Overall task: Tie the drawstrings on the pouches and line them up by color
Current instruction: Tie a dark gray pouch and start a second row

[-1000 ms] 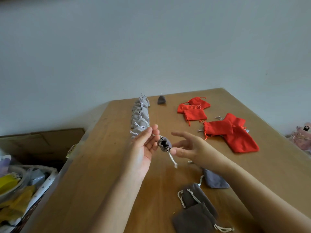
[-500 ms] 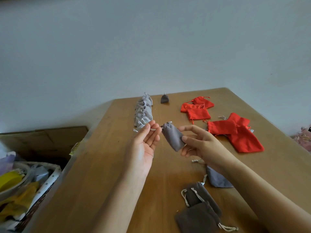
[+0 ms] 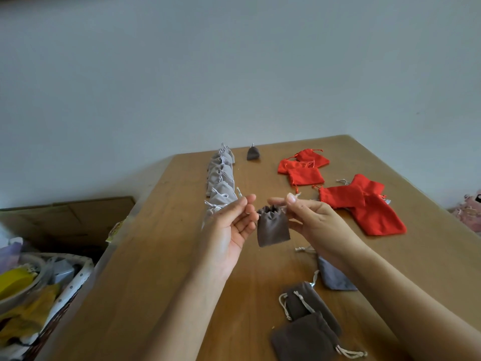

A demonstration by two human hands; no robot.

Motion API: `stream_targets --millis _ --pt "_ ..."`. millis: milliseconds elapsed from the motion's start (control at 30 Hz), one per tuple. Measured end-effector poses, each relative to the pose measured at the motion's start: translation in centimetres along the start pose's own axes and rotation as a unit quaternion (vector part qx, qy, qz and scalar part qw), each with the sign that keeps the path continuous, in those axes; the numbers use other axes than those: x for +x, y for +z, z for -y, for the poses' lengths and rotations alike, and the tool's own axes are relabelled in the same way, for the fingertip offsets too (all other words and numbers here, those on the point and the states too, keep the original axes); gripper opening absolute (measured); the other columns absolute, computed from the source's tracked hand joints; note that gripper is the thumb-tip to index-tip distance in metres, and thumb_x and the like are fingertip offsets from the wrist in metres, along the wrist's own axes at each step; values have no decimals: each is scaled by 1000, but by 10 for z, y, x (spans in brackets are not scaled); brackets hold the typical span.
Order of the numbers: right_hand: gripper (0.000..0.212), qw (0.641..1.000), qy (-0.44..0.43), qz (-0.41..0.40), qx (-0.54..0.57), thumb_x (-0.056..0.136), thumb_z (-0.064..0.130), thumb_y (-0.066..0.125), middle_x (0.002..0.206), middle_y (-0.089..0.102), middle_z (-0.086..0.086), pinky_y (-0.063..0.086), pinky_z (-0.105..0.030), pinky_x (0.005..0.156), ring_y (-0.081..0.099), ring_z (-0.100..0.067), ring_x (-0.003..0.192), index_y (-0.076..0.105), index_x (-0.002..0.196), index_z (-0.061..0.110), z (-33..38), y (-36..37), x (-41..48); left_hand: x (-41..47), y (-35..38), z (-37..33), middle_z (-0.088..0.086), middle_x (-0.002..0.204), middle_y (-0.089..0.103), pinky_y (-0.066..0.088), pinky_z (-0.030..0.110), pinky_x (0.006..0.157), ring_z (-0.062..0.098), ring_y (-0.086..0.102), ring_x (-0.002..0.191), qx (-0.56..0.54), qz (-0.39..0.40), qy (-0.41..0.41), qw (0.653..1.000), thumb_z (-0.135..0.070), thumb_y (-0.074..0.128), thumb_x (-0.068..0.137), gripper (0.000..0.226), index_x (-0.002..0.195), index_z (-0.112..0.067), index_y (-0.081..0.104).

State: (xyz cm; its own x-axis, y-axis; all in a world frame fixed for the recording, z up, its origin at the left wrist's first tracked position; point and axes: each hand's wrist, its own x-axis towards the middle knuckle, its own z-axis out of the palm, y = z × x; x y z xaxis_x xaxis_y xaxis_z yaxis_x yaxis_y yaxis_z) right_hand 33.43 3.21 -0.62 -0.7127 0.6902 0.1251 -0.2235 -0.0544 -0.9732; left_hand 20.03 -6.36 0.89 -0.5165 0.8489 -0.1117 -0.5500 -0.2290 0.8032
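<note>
Above the wooden table (image 3: 156, 269), left hand (image 3: 231, 227) and right hand (image 3: 315, 222) are pinching drawstrings (image 3: 239, 192) on the brown pouch (image 3: 273, 229). Grey pouches (image 3: 220, 178) are lying beyond it and red pouches (image 3: 369, 209) to its right, while the right hand's wrist is partly hiding a blue-grey pouch (image 3: 334, 278).

Left hand (image 3: 231, 225): raised, palm up, thumb and forefinger pinching, seemingly on a cord of the pouch (image 3: 273, 227).
Right hand (image 3: 312, 220): level with it, fingertips pinching the opposite side.
Forearms: bare, reaching forward, converging.
</note>
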Motion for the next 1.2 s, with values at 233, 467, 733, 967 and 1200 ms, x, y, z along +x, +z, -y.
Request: stream_targets --millis 233,467,733,967,1200 --pt "32 979 19 -86 183 89 30 54 62 50 3 43 -20 71 46 -5 59 72 94 3 4 -12 8 -2 2 4 1 61 59 48 16 51 8 55 53 24 26 10 999 -9 56 87 24 71 -6 74" --pt "34 953 32 -167 251 96 19 51 63 59 6 40 -14 60 41 -3 53 74 73 11 10 -21 12 -8 10 12 6 65 63 46 16 53 7 53 56 49 47 41 997 2 50 93 42 59 -9 71" --pt "33 960 9 -152 233 93 22 53 61 57 5 46 -12 54 47 -1 51 76 73 10 9 -28 13 -8 9 12 5 67 60 42 16 56 6 49 56 88 53 45 994 -6 53 92 37 61 -11 73" --pt "22 988 -54 -105 101 82 26 62 64 53 -2 48 -15 64 51 -6 61 79 79 13 5 -26 9 -4 2 6 -8 71 67 45 15 66 0 61 70 147 -12 127 981 -16 50 95 25 77 -15 67" --pt "17 998 -45 -42 20 71 15 68 88 74 -3 54 -19 79 66 -11 85 72 83 3 6 -15 3 -11 5 8 1 62 61 40 17 49 11 54 51 161 26 132 978 -16 46 98 24 86 -9 66"
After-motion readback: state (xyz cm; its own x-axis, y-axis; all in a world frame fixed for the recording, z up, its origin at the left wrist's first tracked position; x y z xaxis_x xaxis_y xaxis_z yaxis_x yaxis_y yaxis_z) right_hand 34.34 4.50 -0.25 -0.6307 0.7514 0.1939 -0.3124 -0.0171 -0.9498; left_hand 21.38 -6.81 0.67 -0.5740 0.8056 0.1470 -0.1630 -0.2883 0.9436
